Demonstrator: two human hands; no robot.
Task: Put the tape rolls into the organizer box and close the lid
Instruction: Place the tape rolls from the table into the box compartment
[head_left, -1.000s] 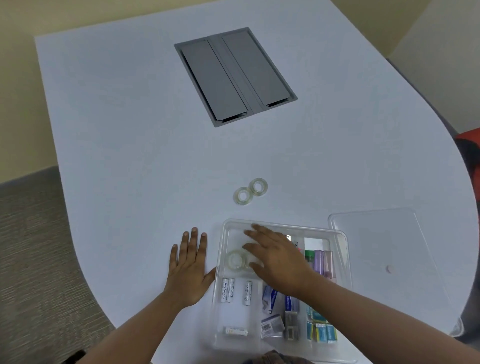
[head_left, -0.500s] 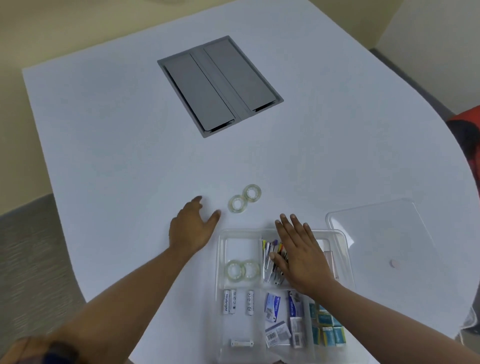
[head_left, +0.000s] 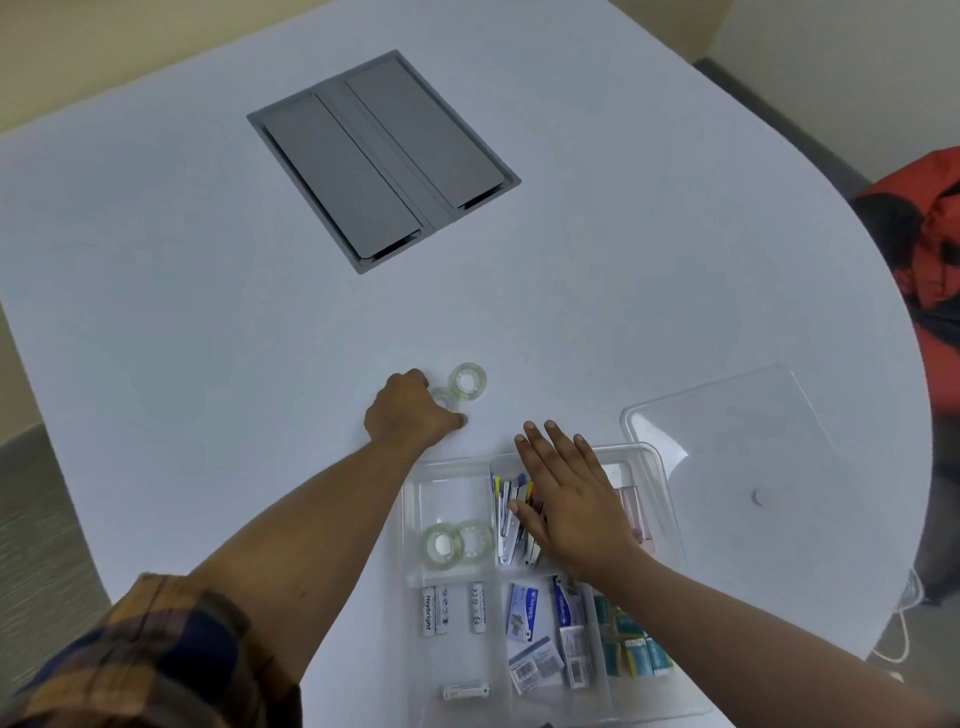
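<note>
Two clear tape rolls lie side by side on the white table beyond the box. My left hand (head_left: 410, 413) closes its fingers over the nearer tape roll (head_left: 442, 397), mostly hiding it. The farther tape roll (head_left: 468, 382) lies free just right of it. The clear organizer box (head_left: 657, 467) stands open at the table's front. Two more tape rolls (head_left: 457, 543) lie in its far-left compartment. My right hand (head_left: 571, 506) rests flat, fingers spread, over the box's far middle compartments. The clear lid (head_left: 737, 457) lies flat to the box's right.
The box also holds batteries (head_left: 452, 608), pens and clips (head_left: 506, 519) and small packets (head_left: 540, 639). A grey cable hatch (head_left: 384, 161) is set into the table farther back. The table's curved edge runs close on the right, with a red and black bag (head_left: 930, 244) beyond it.
My left hand moved forward from beside the box to the two loose rolls and closed over the nearer one. My right hand shifted from the tape compartment to the box's far middle.
</note>
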